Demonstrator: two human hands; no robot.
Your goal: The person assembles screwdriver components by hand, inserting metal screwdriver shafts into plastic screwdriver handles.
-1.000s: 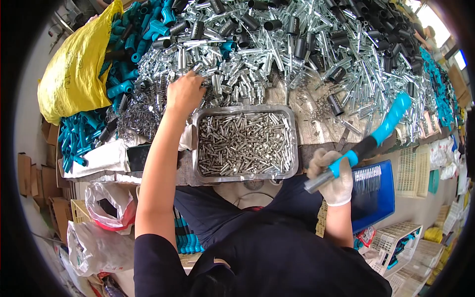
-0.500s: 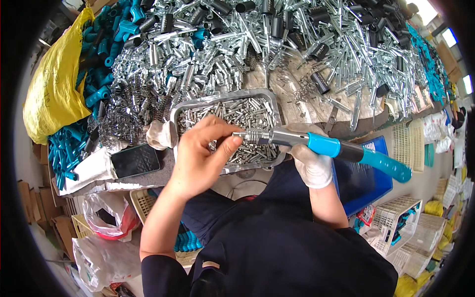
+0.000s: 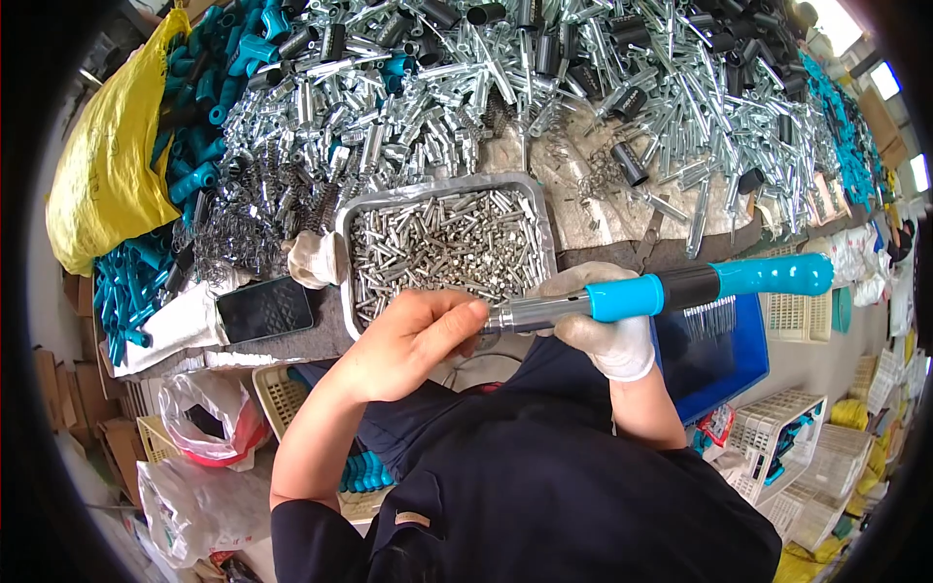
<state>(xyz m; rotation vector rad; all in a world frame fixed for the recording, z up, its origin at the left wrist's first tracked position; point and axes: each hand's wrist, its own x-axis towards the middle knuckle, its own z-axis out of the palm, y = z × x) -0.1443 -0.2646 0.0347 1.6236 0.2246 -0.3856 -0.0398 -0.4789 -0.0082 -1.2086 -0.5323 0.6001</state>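
A long tube-shaped tool (image 3: 690, 289) with a shiny metal barrel, a blue and black body and a curved blue handle lies almost level across the front of my body. My right hand (image 3: 617, 342), in a white glove, is closed around it where barrel and blue sleeve meet. At the barrel's left end my bare left hand (image 3: 408, 340) is closed, thumb and fingers covering the tip. What lies under those fingers is hidden. Just beyond both hands sits a metal tray (image 3: 549, 228) with many small metal pins (image 3: 447, 243).
Behind the tray are heaps of metal rods (image 3: 671, 107), springs (image 3: 253, 228) and blue handles (image 3: 199, 180). A phone (image 3: 265, 313) and a rolled white glove (image 3: 314, 260) lie left of the tray. To the right, below the bench, is a blue bin (image 3: 743, 364).
My left hand has come down toward me, from pinching a thin piece at the tip to wrapping around that end. The tool's barrel end dropped while its handle end rose to the right.
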